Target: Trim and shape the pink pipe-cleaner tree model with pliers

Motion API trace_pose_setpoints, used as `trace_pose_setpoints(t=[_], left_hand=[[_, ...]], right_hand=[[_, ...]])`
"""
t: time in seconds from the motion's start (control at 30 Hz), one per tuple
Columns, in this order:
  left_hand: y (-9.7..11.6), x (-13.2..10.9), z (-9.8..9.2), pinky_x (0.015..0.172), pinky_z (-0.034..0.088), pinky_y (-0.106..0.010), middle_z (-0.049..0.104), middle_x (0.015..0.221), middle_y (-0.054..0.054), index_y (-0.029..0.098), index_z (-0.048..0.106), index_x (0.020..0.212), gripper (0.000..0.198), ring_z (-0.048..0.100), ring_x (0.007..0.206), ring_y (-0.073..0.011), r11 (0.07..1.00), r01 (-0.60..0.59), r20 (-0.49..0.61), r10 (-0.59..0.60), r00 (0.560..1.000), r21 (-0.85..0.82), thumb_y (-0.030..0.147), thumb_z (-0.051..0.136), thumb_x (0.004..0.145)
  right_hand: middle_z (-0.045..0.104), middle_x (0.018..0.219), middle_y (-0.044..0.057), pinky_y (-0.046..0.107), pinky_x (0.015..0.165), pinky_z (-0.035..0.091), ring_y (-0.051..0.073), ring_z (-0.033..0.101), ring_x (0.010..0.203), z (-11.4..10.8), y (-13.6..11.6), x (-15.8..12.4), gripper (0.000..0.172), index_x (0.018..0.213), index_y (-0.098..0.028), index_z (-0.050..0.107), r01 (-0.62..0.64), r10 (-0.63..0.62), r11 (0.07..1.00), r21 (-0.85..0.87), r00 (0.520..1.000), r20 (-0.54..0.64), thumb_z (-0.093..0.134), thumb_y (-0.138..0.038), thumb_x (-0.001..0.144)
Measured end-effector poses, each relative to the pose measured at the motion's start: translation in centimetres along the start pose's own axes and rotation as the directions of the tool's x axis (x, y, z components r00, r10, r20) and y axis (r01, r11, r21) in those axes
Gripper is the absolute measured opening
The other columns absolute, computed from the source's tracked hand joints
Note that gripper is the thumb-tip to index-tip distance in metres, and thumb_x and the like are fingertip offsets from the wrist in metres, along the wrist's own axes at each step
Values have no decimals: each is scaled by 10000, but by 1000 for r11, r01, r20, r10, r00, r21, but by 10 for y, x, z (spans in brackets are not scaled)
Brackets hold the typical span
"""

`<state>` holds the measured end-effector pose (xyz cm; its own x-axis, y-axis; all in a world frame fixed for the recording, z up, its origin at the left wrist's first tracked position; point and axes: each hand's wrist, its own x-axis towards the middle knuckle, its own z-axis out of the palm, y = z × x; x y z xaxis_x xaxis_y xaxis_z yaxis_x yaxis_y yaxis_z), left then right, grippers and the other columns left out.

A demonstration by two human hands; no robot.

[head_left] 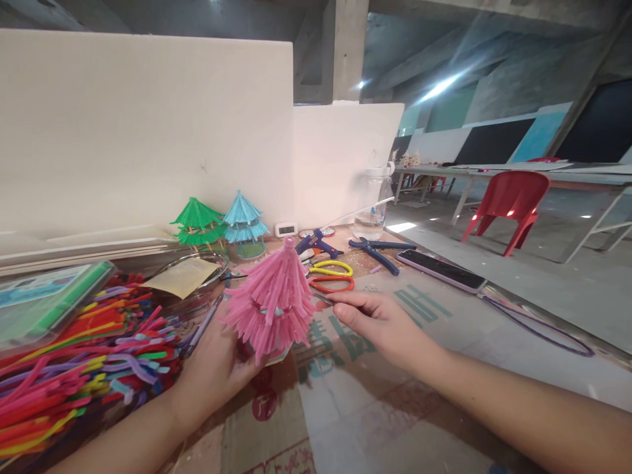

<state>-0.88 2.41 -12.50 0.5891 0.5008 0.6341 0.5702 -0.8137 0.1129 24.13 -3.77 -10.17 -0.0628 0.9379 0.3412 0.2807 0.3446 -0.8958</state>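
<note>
A pink pipe-cleaner pagoda with two tiered fringed roofs stands upright in my left hand, whose fingers wrap its base from below. My right hand sits just right of it, fingers pinched on a thin grey tool whose tip points at the pagoda's lower roof. I cannot make out what the tool is. Behind stand a green pagoda and a blue pagoda.
A heap of coloured pipe cleaners fills the left. Yellow and red scissors, blue pliers, a glue gun, a phone, a clear jar and a purple wire lie around. White boards wall the back.
</note>
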Motion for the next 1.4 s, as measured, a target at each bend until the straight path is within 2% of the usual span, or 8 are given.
trace_pose_setpoints(t=[0.17,0.33,0.5,0.77,1.07,1.2,1.3,1.4], left_hand=[[1,1,-1,980,461,-428,642,1163,-92,207,604,1126,302,609,1029,-277,1000,-18,-5,18,1000,0,305,514,855],[4,4,-3,892,491,-400,668,993,-69,213,628,1090,286,619,901,-264,1000,-10,-31,11,999,13,328,513,854],[6,6,-4,880,487,-396,651,874,-48,213,612,1162,349,601,797,-249,1000,-3,-11,3,1000,20,362,501,866],[5,4,-4,869,494,-405,648,880,-55,229,633,1125,327,594,779,-253,1000,6,-2,-6,1000,19,370,504,860],[2,2,-3,897,478,-399,645,914,-59,212,605,1116,319,598,828,-253,1000,13,-14,-13,1000,17,379,509,862],[-5,-5,1,786,492,-350,658,929,-70,205,618,966,252,604,872,-257,997,70,-1,-70,998,39,407,544,837],[-9,-6,4,627,469,-312,610,736,-32,225,550,694,230,569,685,-217,989,142,-1,-142,990,40,416,564,821],[-9,-3,5,657,484,-313,616,814,-38,227,563,762,154,587,747,-221,987,163,-31,-163,986,-11,371,579,815]], right_hand=[[728,817,44,324,733,488,213,617,785,-1,-1,0,351,909,-185,787,-1,1,1000,13,1000,3,566,-444,827],[730,810,58,326,654,483,221,609,734,0,4,0,391,951,-189,783,-14,15,999,-51,1000,0,561,-481,814],[732,845,53,355,775,490,236,619,850,0,1,0,403,940,-199,786,9,-9,1000,-5,1000,7,575,-518,814],[550,621,-2,264,580,407,136,454,589,0,-3,-1,507,988,-150,776,-21,21,999,29,1000,1,584,-582,805],[430,533,-25,272,596,395,137,411,574,0,-7,0,503,843,-167,789,-4,3,999,34,1000,24,569,-618,803],[491,591,-11,269,599,401,136,434,588,-1,-6,-1,534,917,-142,775,-8,8,999,48,1000,1,570,-621,801],[590,681,20,264,588,401,141,462,608,-2,-4,-3,525,987,-140,764,-17,17,999,30,1000,-9,578,-596,807],[658,756,37,259,581,412,147,492,628,-1,-4,-3,466,985,-169,767,-3,3,999,34,1000,7,583,-562,817]])
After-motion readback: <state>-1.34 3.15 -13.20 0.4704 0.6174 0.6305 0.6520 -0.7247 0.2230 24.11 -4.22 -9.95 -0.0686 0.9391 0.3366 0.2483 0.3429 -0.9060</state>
